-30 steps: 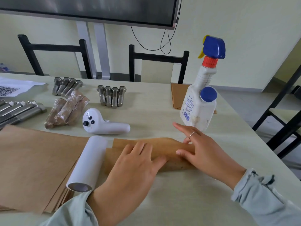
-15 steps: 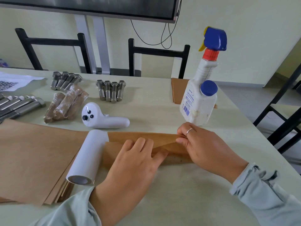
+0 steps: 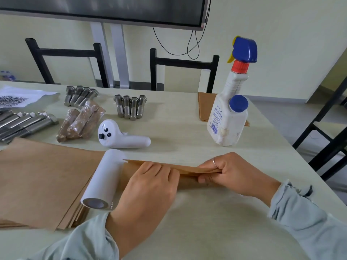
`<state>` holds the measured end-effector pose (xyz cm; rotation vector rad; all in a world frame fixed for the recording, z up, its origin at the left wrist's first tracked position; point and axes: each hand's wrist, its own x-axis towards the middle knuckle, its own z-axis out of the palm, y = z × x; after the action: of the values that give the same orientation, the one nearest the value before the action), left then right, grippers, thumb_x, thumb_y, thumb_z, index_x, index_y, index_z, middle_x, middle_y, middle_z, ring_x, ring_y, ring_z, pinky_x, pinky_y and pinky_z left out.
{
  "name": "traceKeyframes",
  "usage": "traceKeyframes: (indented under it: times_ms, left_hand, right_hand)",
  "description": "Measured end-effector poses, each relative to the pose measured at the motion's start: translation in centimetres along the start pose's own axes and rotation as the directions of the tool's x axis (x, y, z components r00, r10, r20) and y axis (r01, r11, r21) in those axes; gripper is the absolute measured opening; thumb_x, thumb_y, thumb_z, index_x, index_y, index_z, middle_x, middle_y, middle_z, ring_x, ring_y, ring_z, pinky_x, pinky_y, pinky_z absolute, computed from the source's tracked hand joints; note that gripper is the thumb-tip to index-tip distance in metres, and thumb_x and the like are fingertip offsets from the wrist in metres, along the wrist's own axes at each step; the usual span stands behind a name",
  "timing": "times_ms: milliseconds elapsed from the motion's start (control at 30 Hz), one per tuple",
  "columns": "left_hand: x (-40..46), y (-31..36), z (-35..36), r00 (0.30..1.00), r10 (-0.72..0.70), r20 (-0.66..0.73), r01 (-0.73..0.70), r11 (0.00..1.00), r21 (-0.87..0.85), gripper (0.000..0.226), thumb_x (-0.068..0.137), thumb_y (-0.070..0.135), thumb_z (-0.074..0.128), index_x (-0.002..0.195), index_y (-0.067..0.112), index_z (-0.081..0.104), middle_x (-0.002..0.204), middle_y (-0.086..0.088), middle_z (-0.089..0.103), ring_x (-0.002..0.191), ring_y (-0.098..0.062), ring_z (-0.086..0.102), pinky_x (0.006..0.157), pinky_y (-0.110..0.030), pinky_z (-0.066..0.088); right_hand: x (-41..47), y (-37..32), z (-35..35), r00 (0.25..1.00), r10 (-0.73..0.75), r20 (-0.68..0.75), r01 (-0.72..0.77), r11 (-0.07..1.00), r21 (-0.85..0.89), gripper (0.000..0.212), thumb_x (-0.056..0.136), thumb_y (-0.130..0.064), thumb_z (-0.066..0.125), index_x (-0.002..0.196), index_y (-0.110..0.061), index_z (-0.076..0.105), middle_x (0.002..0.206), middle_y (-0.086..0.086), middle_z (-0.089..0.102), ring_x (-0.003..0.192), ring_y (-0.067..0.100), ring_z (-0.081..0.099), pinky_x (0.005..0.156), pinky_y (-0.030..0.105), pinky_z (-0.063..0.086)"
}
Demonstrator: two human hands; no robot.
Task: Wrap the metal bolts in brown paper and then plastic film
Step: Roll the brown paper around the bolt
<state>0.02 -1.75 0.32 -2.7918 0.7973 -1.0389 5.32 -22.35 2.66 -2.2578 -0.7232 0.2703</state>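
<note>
A brown paper sheet [image 3: 189, 168] lies rolled at the table's near middle; whatever it holds is hidden. My right hand [image 3: 231, 172] pinches the lifted paper edge at its right end. My left hand [image 3: 150, 186] lies on the roll with fingers bent over the paper fold. A white plastic film roll [image 3: 105, 180] rests just left of my left hand, on a stack of brown paper [image 3: 41, 181]. Bare metal bolts [image 3: 130, 106] lie in rows further back, with more bolts [image 3: 79, 95] at the left. Wrapped bundles [image 3: 80, 121] lie between them.
A white spray bottle [image 3: 230, 109] with a blue trigger stands at the right. A white controller [image 3: 120, 136] lies behind the film roll. Long bolts [image 3: 26, 122] and a printed sheet [image 3: 18, 98] sit far left. More brown paper [image 3: 205, 107] lies behind the bottle. Black chairs stand beyond the table.
My right hand went from lying flat on the paper to pinching its far edge and lifting it over the roll. My left hand stayed pressing on the roll.
</note>
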Motion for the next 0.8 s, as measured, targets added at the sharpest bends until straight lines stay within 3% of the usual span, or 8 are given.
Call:
traceKeyframes:
  times_ms: [167, 267, 367, 467, 567, 700, 800]
  left_hand:
    - [-0.3, -0.7, -0.2, 0.992, -0.043, -0.120, 0.037, 0.998, -0.049, 0.015, 0.074, 0.011, 0.072, 0.079, 0.008, 0.058, 0.081, -0.009, 0.057, 0.078, -0.027, 0.052, 0.079, -0.036, 0.038]
    - [0.4, -1.8, -0.6, 0.997, -0.050, -0.050, 0.045, 0.993, -0.106, 0.049, 0.065, 0.028, 0.079, 0.101, 0.009, 0.051, 0.094, -0.008, 0.061, 0.089, -0.027, 0.057, 0.088, -0.035, 0.037]
    - [1.3, -2.6, -0.9, 0.994, -0.017, 0.107, 0.037, 0.982, -0.186, 0.056, 0.049, 0.035, 0.090, 0.095, 0.014, 0.065, 0.074, 0.003, 0.066, 0.065, -0.020, 0.064, 0.072, -0.027, 0.037]
    - [1.5, -2.9, -1.3, 0.977, 0.034, 0.212, 0.025, 0.963, -0.267, 0.033, 0.057, 0.036, 0.086, 0.082, 0.025, 0.068, 0.062, 0.014, 0.063, 0.047, -0.011, 0.057, 0.049, -0.019, 0.040]
    - [1.3, -3.2, -1.5, 0.967, 0.059, 0.250, 0.034, 0.934, -0.355, 0.009, 0.066, 0.025, 0.068, 0.072, 0.029, 0.062, 0.058, 0.017, 0.059, 0.043, -0.008, 0.052, 0.040, -0.016, 0.039]
    - [1.2, -3.4, -1.5, 0.969, 0.088, 0.233, 0.007, 0.926, -0.378, 0.027, 0.055, 0.005, 0.081, 0.067, 0.023, 0.065, 0.057, 0.010, 0.058, 0.043, -0.013, 0.053, 0.036, -0.019, 0.040]
    - [0.9, -3.2, -1.4, 0.971, 0.130, 0.203, -0.055, 0.940, -0.337, 0.034, 0.044, -0.006, 0.079, 0.065, 0.016, 0.064, 0.056, 0.005, 0.056, 0.040, -0.017, 0.051, 0.034, -0.021, 0.040]
  right_hand:
    - [-0.1, 0.4, 0.3, 0.999, -0.035, -0.001, 0.035, 0.999, -0.037, 0.025, 0.082, -0.017, 0.072, 0.096, -0.038, 0.073, 0.085, -0.032, 0.067, 0.085, -0.010, 0.063, 0.075, 0.003, 0.041]
    - [-0.3, 0.4, 0.4, 0.995, -0.089, -0.034, 0.087, 0.995, -0.057, 0.037, 0.082, -0.010, 0.072, 0.095, -0.045, 0.068, 0.081, -0.033, 0.066, 0.085, -0.009, 0.064, 0.077, 0.006, 0.044]
    - [-0.5, 0.3, 0.5, 0.992, -0.118, -0.049, 0.115, 0.991, -0.063, 0.042, 0.081, -0.010, 0.072, 0.093, -0.050, 0.065, 0.083, -0.042, 0.061, 0.087, -0.014, 0.061, 0.078, 0.003, 0.042]
    - [-0.6, 0.4, 0.7, 0.990, -0.132, -0.040, 0.128, 0.988, -0.086, 0.038, 0.082, -0.008, 0.070, 0.104, -0.038, 0.069, 0.085, -0.043, 0.060, 0.087, -0.015, 0.060, 0.077, 0.003, 0.041]
    - [-0.7, 0.5, 0.7, 0.991, -0.130, -0.039, 0.125, 0.985, -0.115, 0.035, 0.084, -0.003, 0.067, 0.107, -0.029, 0.071, 0.083, -0.037, 0.062, 0.087, -0.017, 0.059, 0.076, 0.001, 0.040]
    - [-0.9, 0.5, 0.7, 0.991, -0.131, -0.040, 0.122, 0.976, -0.178, 0.041, 0.085, 0.002, 0.062, 0.111, -0.029, 0.069, 0.075, -0.040, 0.057, 0.081, -0.016, 0.057, 0.071, 0.001, 0.038]
    - [-1.5, 0.4, 0.8, 0.989, -0.147, -0.027, 0.135, 0.959, -0.249, 0.053, 0.084, 0.006, 0.055, 0.116, -0.036, 0.064, 0.069, -0.030, 0.052, 0.066, -0.008, 0.052, 0.061, 0.003, 0.034]
